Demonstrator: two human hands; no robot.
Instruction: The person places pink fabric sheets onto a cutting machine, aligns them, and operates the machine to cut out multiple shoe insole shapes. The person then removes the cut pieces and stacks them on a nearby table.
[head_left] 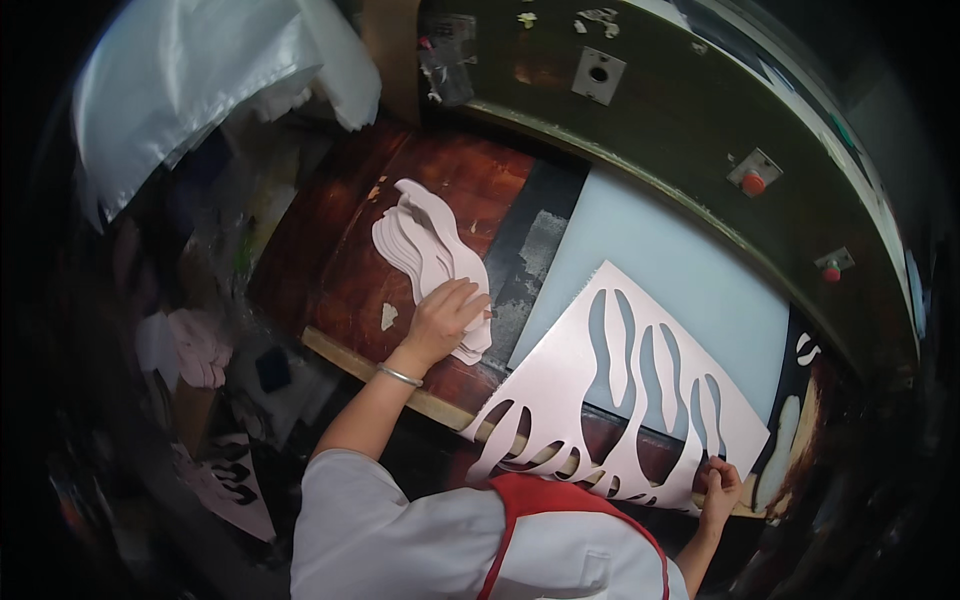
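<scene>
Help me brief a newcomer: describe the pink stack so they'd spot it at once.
Left of the pale blue-grey pad is a reddish-brown wooden tabletop. On it, under the left hand, lies the stack of wavy pink cutouts. Unlike the pink sheet full of openings at the right hand, it is several pieces layered together.

Two hands (443, 322), one bracelet (399, 375), two red buttons (753, 183) show.

Fisheye view from the head, facing down, near the hands (440, 322)

The left hand (440, 322) hides part of the pink stack (432, 238).
</scene>
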